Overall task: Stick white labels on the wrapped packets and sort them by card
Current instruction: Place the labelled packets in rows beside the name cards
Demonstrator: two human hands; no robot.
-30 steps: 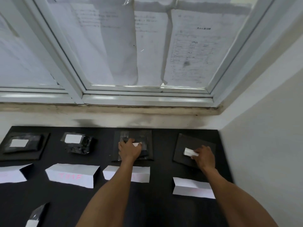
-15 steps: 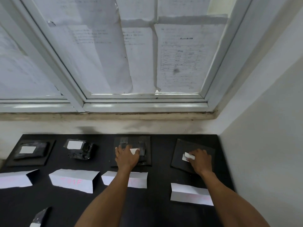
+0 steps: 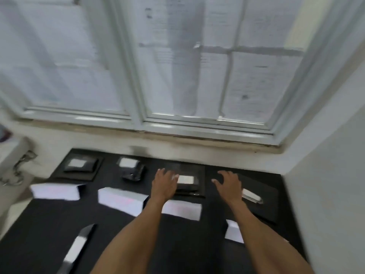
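Lying beside the left grip (image 3: 165,184) (fingers (image 3: 161,173) spread) is a label (image 3: 185,178).

Four folded white cards stand in a row on the black table: leftmost card (image 3: 57,191), second card (image 3: 122,200), third card (image 3: 181,209) and rightmost card (image 3: 234,232), their pink writing blurred. Behind them lie a flat labelled packet (image 3: 79,165), a crumpled glossy packet (image 3: 131,172) with its label on top, a third labelled packet (image 3: 188,183), and a flat black packet (image 3: 262,186) with a white label (image 3: 251,195) lying askew on it. Another dark packet (image 3: 77,248), banded white, lies diagonally at the near left.
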